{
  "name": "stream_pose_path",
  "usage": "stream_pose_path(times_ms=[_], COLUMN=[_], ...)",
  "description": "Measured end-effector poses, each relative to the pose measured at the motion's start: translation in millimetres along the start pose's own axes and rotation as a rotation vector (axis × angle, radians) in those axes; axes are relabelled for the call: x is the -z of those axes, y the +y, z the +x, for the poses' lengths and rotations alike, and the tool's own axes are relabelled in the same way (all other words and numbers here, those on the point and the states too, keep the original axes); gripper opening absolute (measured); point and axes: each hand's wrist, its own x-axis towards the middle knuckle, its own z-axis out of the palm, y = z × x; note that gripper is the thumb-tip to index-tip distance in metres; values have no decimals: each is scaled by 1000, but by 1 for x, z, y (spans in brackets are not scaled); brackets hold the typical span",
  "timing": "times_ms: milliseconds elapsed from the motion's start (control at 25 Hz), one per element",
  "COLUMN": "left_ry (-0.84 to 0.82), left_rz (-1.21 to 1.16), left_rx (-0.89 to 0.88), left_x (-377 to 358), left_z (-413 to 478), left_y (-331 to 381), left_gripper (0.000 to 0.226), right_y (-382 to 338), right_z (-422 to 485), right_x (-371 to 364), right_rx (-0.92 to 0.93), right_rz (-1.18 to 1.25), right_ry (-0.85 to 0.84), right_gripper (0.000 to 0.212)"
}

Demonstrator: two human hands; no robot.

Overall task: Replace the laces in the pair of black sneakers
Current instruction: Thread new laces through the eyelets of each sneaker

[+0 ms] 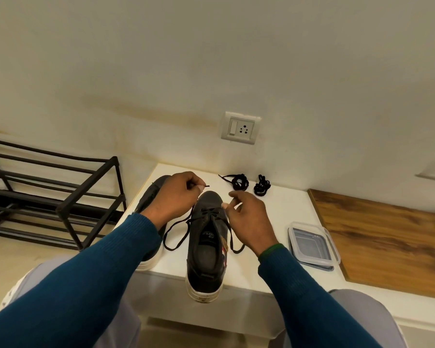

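Note:
A black sneaker (pixel 207 249) with a white sole stands on the small white table (pixel 281 209), toe toward the wall, heel over the front edge. Its black lace (pixel 176 232) is threaded only through the lowest eyelets and trails in loops to both sides. My left hand (pixel 176 197) pinches one lace tip above the toe. My right hand (pixel 249 219) hovers at the right of the sneaker's eyelets, fingers curled, apparently pinching the other strand. The second black sneaker (pixel 150 194) lies left, mostly hidden under my left arm. Two bundled black laces (pixel 239 181) (pixel 261 185) lie at the table's back.
A clear plastic container with lid (pixel 312 243) sits at the table's right edge. A wooden board surface (pixel 387 242) adjoins on the right. A black metal shoe rack (pixel 53 194) stands to the left. Wall sockets (pixel 240 128) are behind the table.

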Motion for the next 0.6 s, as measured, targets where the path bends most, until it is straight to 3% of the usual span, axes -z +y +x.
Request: stream_pose_path(times_ms=[160, 280, 360, 440, 600], left_ry=[-12, -39, -94, -154, -200], left_rz=[-168, -64, 5, 60, 122], left_rx=[62, 53, 36, 20, -12], left_x=[-2, -6, -12, -17, -25], left_z=[-3, -3, -4, -6, -9], left_y=[0, -3, -5, -6, -1], left_gripper=[11, 7, 7, 8, 12], right_y=[-2, 0, 5, 11, 23], right_z=[-6, -13, -17, -18, -12], right_x=[-6, -14, -23, -30, -21], right_rx=[-10, -67, -90, -141, -459], right_rz=[-60, -134, -145, -49, 446], right_ry=[-177, -312, -315, -275, -286], right_gripper=[31, 26, 21, 22, 17])
